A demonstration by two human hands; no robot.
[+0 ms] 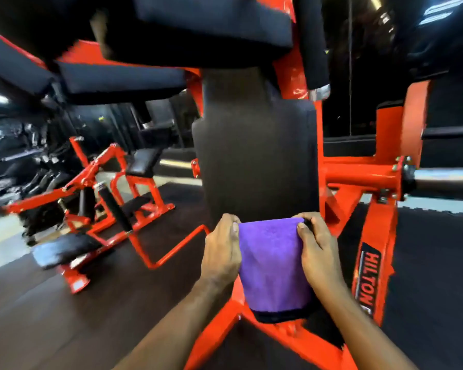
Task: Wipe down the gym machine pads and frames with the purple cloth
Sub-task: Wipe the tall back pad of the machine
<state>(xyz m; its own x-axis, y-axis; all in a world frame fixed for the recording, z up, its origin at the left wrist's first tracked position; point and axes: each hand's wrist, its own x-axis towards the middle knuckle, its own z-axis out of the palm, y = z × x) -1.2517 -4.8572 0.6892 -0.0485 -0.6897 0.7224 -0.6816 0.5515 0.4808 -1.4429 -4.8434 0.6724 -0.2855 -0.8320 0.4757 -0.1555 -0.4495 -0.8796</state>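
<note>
Purple cloth [273, 265] lies draped over the bottom edge of the long black pad [257, 161]. Left hand [221, 252] and right hand [318, 252] each grip one side of it, fingers curled. The pad's long axis runs up and away from both hands, equally near each. Orange frame [372, 169] stands to the right.

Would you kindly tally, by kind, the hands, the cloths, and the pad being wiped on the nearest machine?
Hands: 2 (left hand, right hand)
Purple cloth: 1
Black pad at the cloth: 1
Total: 4
</note>
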